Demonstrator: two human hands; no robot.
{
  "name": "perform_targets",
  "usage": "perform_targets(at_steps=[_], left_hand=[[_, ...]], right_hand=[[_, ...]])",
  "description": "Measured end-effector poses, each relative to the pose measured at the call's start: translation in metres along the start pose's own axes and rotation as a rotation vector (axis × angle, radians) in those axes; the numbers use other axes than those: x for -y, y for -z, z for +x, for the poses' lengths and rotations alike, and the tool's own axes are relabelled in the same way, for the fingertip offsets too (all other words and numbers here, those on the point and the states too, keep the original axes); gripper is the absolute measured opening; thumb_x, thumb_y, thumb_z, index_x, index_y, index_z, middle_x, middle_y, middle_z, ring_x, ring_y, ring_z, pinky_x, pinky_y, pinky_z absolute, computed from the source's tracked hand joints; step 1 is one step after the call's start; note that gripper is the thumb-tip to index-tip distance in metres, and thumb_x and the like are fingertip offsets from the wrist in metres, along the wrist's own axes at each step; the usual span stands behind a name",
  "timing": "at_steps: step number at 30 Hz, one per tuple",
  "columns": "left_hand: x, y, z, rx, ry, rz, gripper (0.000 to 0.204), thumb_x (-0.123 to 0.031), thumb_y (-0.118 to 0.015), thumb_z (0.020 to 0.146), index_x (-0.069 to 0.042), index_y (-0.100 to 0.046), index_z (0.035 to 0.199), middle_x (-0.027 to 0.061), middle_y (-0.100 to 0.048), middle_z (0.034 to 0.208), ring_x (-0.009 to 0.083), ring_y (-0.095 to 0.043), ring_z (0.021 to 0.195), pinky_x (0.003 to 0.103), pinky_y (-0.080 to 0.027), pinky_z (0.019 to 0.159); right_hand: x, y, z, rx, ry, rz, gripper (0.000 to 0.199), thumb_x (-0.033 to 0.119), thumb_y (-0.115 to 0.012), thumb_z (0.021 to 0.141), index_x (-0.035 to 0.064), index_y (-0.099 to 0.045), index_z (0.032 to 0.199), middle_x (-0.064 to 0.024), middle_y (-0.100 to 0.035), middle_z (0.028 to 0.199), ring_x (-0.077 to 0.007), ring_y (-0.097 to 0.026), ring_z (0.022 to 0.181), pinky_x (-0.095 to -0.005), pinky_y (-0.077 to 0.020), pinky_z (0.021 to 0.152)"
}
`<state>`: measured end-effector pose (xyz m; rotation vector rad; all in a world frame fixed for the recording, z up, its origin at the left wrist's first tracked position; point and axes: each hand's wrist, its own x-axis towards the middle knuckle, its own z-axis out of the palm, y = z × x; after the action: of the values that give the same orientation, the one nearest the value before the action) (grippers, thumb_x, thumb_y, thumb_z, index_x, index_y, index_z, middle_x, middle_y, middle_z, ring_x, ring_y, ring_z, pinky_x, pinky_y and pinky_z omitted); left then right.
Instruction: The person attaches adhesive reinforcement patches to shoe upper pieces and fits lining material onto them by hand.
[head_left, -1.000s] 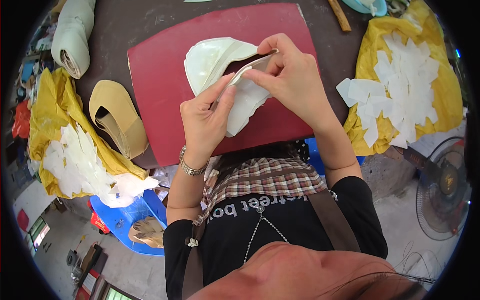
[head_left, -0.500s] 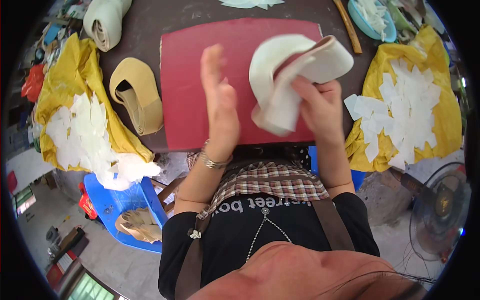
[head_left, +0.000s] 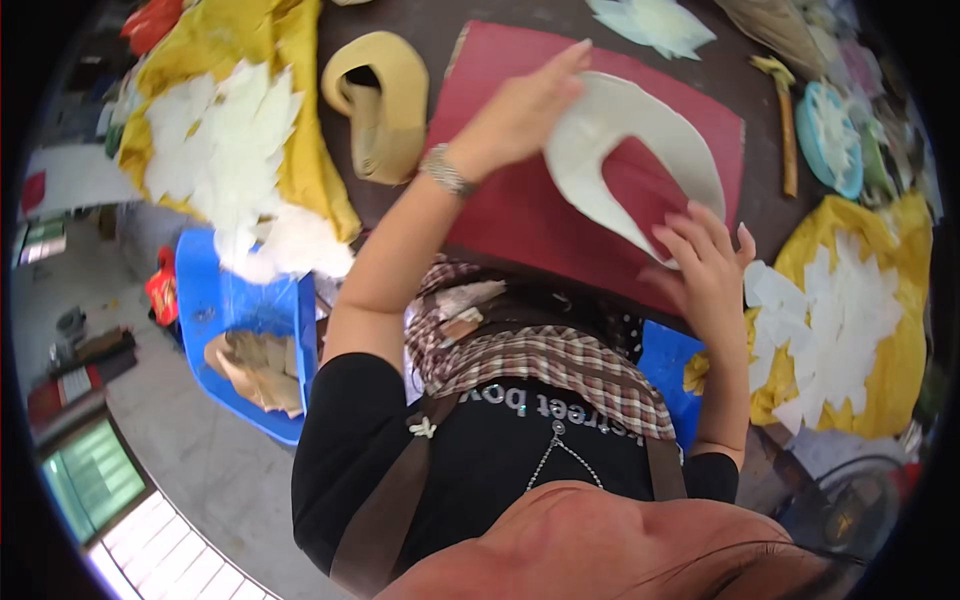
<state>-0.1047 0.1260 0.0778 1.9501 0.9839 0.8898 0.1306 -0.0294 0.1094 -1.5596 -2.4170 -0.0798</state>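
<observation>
The white horseshoe-shaped shoe upper [head_left: 665, 115] lies on the red board [head_left: 500, 210]; I think it is light and bendable, best taken by its broad curve. The left hand [head_left: 530, 110] is flat beside this curve; the right hand [head_left: 705, 255] has loosely spread fingers near its ends.

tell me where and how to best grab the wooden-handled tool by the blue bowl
The wooden-handled tool is likely best taken by the near half of its slim handle, coming from the person's side, slightly left. The handle points toward the person, the wider head lies farthest, and the blue bowl crowds its right.
</observation>
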Motion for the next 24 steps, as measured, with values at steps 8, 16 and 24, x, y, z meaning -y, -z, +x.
perform_targets(at_steps=[8,16,24], left_hand=[[-0.003,0.06,-0.132,-0.511,0.424,0.933,0.038,-0.018,-0.078,0.072,-0.002,-0.061,0.103,0.0106,-0.061,0.099,0.025,-0.056,0.093,0.033,-0.043,0.084],[0.039,0.113,-0.182,-0.778,0.423,-0.012,0.014,-0.008,-0.071,0.081,0.003,-0.068,0.089,0.0042,-0.066,0.087,0.0119,-0.057,0.082,0.026,-0.044,0.078],[0.033,0.13,-0.181,-1.015,0.386,0.262,0.013,-0.008,-0.061,0.089,0.004,-0.065,0.087,0.0053,-0.065,0.087,0.0127,-0.056,0.083,0.027,-0.044,0.079]], right_hand=[[0.017,-0.011,0.003,0.083,-0.165,0.026,0.025,0.023,-0.073,0.074,0.0044,-0.064,0.088,-0.0049,-0.062,0.08,-0.0217,-0.058,0.088,-0.0375,-0.0364,0.086],[0.124,-0.099,0.152,0.319,-0.409,1.547,0.038,0.03,-0.058,0.093,-0.0033,-0.058,0.113,-0.012,-0.066,0.095,-0.0157,-0.064,0.077,-0.0271,-0.0493,0.075],[0.16,-0.165,0.193,0.435,-0.446,2.011,0.021,0.022,-0.058,0.093,0.0021,-0.059,0.1,-0.0049,-0.063,0.085,-0.0103,-0.06,0.072,-0.0237,-0.0475,0.066]])
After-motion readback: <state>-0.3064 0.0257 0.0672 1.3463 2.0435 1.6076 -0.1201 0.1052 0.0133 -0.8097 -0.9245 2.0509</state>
